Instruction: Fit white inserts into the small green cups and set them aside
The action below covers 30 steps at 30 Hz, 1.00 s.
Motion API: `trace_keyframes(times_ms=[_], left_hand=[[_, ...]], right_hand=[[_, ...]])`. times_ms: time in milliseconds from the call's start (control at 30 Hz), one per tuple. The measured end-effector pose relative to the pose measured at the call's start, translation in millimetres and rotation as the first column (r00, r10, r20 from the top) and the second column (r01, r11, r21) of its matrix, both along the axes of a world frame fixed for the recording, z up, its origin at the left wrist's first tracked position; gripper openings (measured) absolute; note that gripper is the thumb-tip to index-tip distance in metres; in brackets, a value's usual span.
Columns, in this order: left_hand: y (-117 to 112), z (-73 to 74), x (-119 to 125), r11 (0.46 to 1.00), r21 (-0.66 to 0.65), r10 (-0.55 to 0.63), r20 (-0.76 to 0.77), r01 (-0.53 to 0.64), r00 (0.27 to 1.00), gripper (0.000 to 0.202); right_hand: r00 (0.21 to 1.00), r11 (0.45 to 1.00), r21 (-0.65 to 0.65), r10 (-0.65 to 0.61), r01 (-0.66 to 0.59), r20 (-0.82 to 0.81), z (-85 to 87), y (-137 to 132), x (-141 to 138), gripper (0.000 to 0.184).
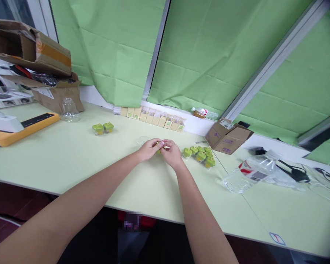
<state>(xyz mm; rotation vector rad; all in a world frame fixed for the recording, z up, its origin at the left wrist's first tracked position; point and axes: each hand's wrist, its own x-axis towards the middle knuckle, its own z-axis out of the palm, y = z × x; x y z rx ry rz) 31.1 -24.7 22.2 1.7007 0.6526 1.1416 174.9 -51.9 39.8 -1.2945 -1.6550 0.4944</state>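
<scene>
My left hand and my right hand meet over the middle of the pale green table. Their fingers are closed together on a small yellow-green item, mostly hidden between them. Just to the right of my right hand lies a cluster of several small green pieces in clear wrap. Two more green pieces sit apart at the left. A thin clear plastic wrapper lies by my left hand.
A row of small cream boxes lines the back edge. A brown carton stands at the right, with a lying plastic bottle and black cables beyond. Cardboard boxes, a glass jar and a yellow device sit left.
</scene>
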Motion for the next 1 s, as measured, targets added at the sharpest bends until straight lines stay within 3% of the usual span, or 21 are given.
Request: trace_keyframes(times_ms=[200, 500, 800, 1000], left_hand=[[2.3, -1.1, -0.1, 0.999, -0.028, 0.024, 0.010, -0.024, 1.000, 0.046], [0.0, -0.6, 1.7, 0.996, -0.022, 0.091, 0.004, -0.091, 0.996, 0.043], [-3.4, 0.4, 2.7, 0.996, 0.000, 0.094, 0.021, -0.094, 0.995, 0.040], [-5.0, 2.3, 2.9, 0.993, -0.003, 0.116, 0.019, -0.116, 0.993, 0.043]], right_hand=[[0.997, 0.996, 0.087, -0.038, 0.032, 0.067, -1.7, -0.1, -0.1, 0.012], [1.000, 0.999, 0.041, -0.016, 0.016, 0.019, -7.6, 1.3, -4.8, 0.010], [0.998, 0.999, -0.044, 0.010, -0.013, -0.063, -2.6, -0.8, -7.1, 0.011], [0.999, 1.000, 0.010, 0.005, -0.004, -0.039, -8.2, 1.9, -9.0, 0.013]])
